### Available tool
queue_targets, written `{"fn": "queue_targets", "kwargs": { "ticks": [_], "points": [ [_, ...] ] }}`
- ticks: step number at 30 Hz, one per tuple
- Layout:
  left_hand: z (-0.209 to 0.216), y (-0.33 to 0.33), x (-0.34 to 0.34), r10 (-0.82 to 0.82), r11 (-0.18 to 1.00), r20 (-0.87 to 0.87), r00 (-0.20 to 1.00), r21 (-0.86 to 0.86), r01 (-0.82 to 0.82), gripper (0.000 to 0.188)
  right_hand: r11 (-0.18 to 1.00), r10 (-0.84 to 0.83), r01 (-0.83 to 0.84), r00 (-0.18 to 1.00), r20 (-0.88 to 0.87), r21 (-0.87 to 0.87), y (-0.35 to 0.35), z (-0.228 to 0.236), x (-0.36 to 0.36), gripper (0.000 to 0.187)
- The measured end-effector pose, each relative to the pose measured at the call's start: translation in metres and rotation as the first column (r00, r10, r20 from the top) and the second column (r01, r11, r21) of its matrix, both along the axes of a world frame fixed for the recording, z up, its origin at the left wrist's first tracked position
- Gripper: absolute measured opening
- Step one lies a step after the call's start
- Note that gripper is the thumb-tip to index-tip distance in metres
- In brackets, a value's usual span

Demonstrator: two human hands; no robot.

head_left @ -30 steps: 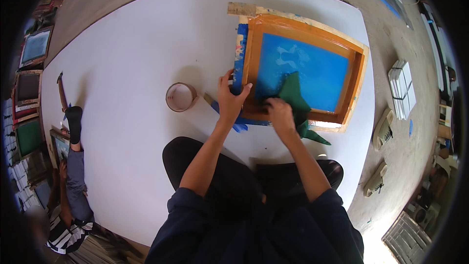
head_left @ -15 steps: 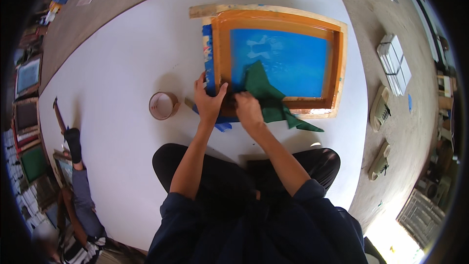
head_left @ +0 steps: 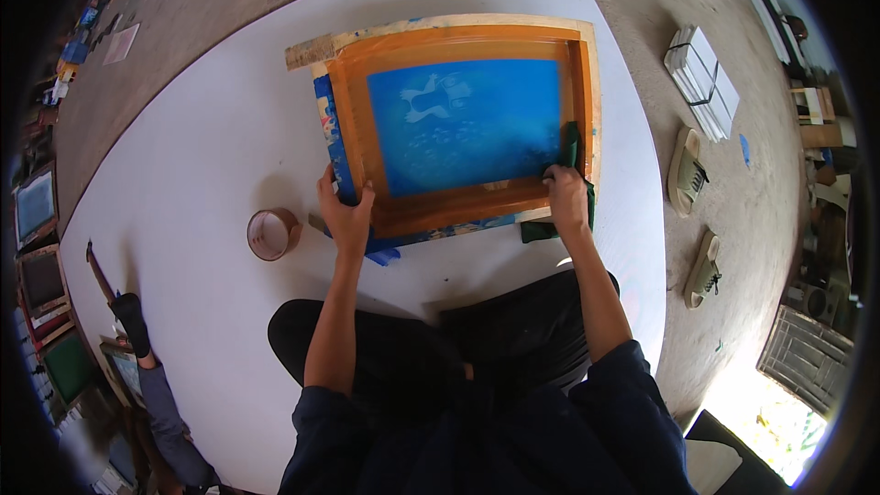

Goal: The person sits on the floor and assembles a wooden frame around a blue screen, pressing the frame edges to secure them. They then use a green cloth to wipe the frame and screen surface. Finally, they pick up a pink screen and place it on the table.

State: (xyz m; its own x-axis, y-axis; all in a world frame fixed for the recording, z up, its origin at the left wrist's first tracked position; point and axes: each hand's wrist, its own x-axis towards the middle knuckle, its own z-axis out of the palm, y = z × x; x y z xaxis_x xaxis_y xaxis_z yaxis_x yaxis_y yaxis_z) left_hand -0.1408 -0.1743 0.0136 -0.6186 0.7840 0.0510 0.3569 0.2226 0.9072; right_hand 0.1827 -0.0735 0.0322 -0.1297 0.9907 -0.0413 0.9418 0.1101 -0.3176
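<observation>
A wooden screen-printing frame [head_left: 458,29] lies on the white surface before me, its inner sides lined with brown tape. Its blue mesh [head_left: 477,137] bears a pale, animal-like figure and small light specks. My left hand [head_left: 346,218] grips the near left corner, thumb on the inner side and fingers on the outer. At the near right corner, my right hand [head_left: 568,203] is closed on a dark green cloth [head_left: 541,232]. Part of the cloth rests inside the frame, and the rest hangs over its near edge.
Left of the frame stands a round brown roll [head_left: 273,234], seemingly tape. A crumpled blue scrap [head_left: 383,257] sits by the near left corner. Another person's dark-socked foot [head_left: 133,321] is at far left. Shoes [head_left: 687,172] and a strapped white stack [head_left: 701,82] lie on the right floor.
My right hand has moved right with the green cloth, from near the left corner to the near right corner. My left hand still holds the frame. The whole view has shifted slightly.
</observation>
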Motion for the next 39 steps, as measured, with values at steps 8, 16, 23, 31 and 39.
{"fn": "queue_targets", "kwargs": {
  "ticks": [8, 16, 23, 31, 39],
  "points": [
    [0.000, 0.001, 0.003, -0.014, 0.999, -0.023, 1.000, -0.030, 0.013, 0.060, 0.947, 0.228, -0.318, 0.778, 0.585, 0.054, 0.018, 0.019, 0.017, 0.006],
    [0.001, 0.001, 0.001, -0.015, 1.000, -0.056, 0.998, -0.002, 0.015, 0.057, 0.973, 0.131, -0.206, 0.862, 0.490, 0.103, 0.010, 0.013, 0.002, 0.002],
    [0.003, 0.002, 0.002, 0.012, 1.000, 0.005, 1.000, 0.003, -0.012, 0.058, 0.915, 0.181, -0.341, 0.824, 0.537, 0.216, 0.020, 0.024, 0.007, 0.016],
    [0.004, 0.003, 0.002, -0.011, 1.000, -0.116, 0.993, -0.002, 0.011, 0.059, 0.938, 0.189, -0.293, 0.881, 0.434, 0.185, 0.009, 0.024, 0.020, 0.010],
    [0.002, 0.003, 0.001, -0.006, 1.000, 0.012, 1.000, -0.021, 0.006, 0.058, 0.957, 0.191, -0.249, 0.925, 0.327, 0.145, 0.012, 0.016, 0.011, 0.003]
  ]
}}
